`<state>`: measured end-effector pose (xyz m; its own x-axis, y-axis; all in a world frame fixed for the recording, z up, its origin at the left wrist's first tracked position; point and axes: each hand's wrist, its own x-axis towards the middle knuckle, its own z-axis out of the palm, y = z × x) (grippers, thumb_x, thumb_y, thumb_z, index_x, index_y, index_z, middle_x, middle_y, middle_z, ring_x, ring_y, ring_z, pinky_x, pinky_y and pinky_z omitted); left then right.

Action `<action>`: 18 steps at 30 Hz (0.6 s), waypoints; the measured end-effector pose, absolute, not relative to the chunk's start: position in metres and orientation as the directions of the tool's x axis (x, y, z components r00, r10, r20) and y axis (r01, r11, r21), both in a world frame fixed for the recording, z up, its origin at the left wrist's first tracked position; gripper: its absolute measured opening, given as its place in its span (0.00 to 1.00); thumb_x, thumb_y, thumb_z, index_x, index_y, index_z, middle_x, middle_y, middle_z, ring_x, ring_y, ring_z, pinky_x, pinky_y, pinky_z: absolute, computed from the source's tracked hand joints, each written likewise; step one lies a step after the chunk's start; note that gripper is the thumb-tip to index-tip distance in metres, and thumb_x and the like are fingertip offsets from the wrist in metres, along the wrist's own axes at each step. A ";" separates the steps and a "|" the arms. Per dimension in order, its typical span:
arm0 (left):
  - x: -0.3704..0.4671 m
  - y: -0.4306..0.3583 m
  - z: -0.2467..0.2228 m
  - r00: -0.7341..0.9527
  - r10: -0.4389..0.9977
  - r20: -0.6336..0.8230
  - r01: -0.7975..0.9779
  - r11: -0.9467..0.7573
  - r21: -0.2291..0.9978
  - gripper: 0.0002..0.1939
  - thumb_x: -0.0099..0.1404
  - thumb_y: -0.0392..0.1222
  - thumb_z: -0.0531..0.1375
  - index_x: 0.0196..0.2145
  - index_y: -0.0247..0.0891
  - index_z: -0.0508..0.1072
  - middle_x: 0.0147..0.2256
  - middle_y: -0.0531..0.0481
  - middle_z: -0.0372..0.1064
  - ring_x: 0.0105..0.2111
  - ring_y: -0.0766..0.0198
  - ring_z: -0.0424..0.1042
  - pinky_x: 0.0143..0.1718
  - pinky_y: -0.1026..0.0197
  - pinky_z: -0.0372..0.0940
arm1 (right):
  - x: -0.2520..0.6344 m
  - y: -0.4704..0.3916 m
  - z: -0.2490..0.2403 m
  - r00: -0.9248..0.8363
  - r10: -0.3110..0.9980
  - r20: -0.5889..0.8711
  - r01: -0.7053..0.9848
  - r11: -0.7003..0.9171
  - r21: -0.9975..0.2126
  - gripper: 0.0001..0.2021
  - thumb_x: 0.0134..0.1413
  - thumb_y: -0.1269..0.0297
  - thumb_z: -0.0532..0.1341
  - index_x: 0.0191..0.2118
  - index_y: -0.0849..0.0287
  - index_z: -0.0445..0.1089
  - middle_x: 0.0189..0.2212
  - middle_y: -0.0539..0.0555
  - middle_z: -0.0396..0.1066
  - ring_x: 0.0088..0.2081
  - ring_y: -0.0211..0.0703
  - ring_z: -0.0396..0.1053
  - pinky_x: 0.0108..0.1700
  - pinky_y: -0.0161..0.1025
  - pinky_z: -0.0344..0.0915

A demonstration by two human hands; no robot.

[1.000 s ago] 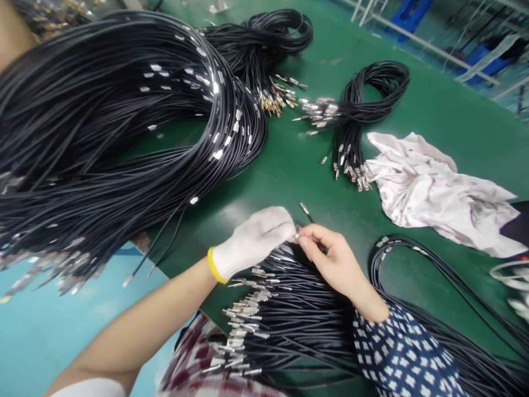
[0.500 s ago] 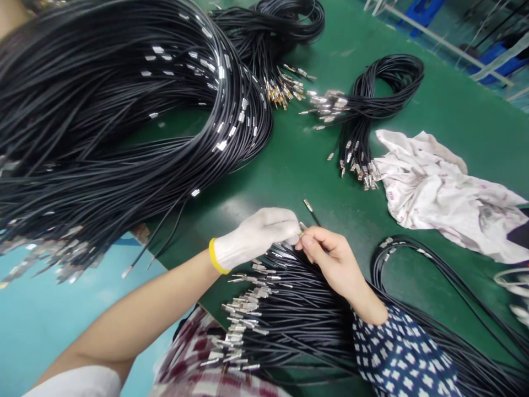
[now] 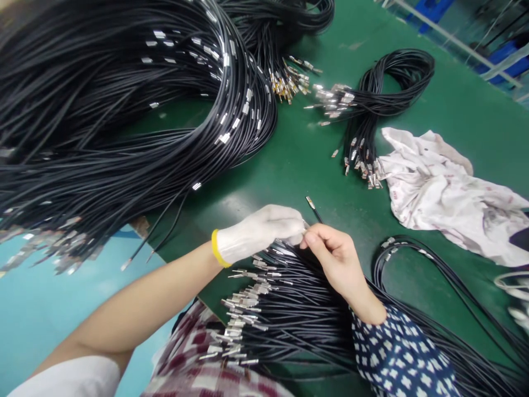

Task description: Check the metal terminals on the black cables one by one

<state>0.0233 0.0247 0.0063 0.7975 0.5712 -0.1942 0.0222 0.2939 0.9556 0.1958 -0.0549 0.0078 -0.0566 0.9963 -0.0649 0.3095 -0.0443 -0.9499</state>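
One tip (image 3: 305,224) is pinched between thumb and finger of the right hand (image 3: 336,262), just above the near cables (image 3: 301,309); whether it is gripped too by the gloved left hand (image 3: 262,230) is hidden. Work is judged midway: those cables are left loose, while a coil (image 3: 407,91) is already gathered far right. The green table (image 3: 285,171) is shared by a cloth (image 3: 446,193); blue floor (image 3: 45,314) is seen near left

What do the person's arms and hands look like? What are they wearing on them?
The left hand wears a white cloth glove with a bright yellow cuff. The left forearm is bare below a white sleeve. The right hand has no glove, and a dark blue sleeve with little white shapes covers that arm.
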 end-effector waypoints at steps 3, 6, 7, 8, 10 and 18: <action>0.023 0.025 0.003 0.808 0.561 -0.178 0.003 0.299 0.954 0.14 0.68 0.44 0.56 0.26 0.36 0.69 0.27 0.52 0.63 0.30 0.65 0.61 0.36 0.61 0.57 | 0.195 -0.055 0.008 -0.040 0.997 -0.067 0.305 -0.052 -0.951 0.19 0.65 0.54 0.58 0.25 0.58 0.69 0.22 0.50 0.68 0.26 0.39 0.64 0.29 0.34 0.62; 0.022 0.024 0.002 0.813 0.559 -0.165 -0.009 0.295 0.956 0.14 0.69 0.44 0.56 0.27 0.35 0.69 0.27 0.53 0.62 0.30 0.66 0.60 0.35 0.61 0.57 | 0.194 -0.054 0.008 -0.038 0.997 -0.073 0.297 -0.058 -0.953 0.19 0.65 0.53 0.58 0.25 0.58 0.69 0.22 0.50 0.68 0.26 0.39 0.65 0.29 0.34 0.62; 0.022 0.024 0.001 0.811 0.560 -0.167 -0.006 0.294 0.956 0.14 0.69 0.43 0.56 0.26 0.35 0.69 0.27 0.52 0.61 0.30 0.66 0.60 0.35 0.61 0.57 | 0.194 -0.054 0.008 -0.037 0.997 -0.074 0.296 -0.060 -0.953 0.19 0.65 0.53 0.58 0.25 0.58 0.69 0.22 0.50 0.68 0.27 0.39 0.65 0.29 0.34 0.62; 0.022 0.024 0.002 0.809 0.562 -0.171 -0.001 0.293 0.956 0.14 0.69 0.43 0.55 0.26 0.35 0.69 0.27 0.52 0.61 0.30 0.66 0.59 0.35 0.61 0.57 | 0.194 -0.055 0.008 -0.036 0.997 -0.073 0.293 -0.060 -0.954 0.19 0.65 0.53 0.58 0.25 0.58 0.69 0.23 0.50 0.68 0.27 0.40 0.65 0.29 0.34 0.62; 0.022 0.024 0.003 0.807 0.562 -0.183 0.011 0.295 0.956 0.14 0.68 0.43 0.55 0.26 0.36 0.68 0.27 0.52 0.61 0.30 0.66 0.60 0.35 0.61 0.57 | 0.194 -0.055 0.007 -0.034 0.997 -0.064 0.285 -0.052 -0.957 0.19 0.65 0.54 0.58 0.25 0.58 0.69 0.23 0.50 0.68 0.27 0.39 0.65 0.29 0.34 0.62; 0.024 0.024 0.005 0.803 0.556 -0.214 0.056 0.286 0.956 0.17 0.68 0.49 0.56 0.25 0.37 0.65 0.26 0.52 0.60 0.30 0.65 0.59 0.34 0.61 0.58 | 0.193 -0.056 0.007 -0.018 0.997 -0.073 0.265 -0.066 -0.962 0.19 0.64 0.54 0.58 0.25 0.58 0.69 0.23 0.51 0.69 0.26 0.39 0.65 0.27 0.34 0.61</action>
<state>0.0238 0.0244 0.0046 0.8030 0.5563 -0.2139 0.0564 0.2864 0.9565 0.1927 -0.0556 0.0074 -0.0178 0.9971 -0.0734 0.2651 -0.0661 -0.9619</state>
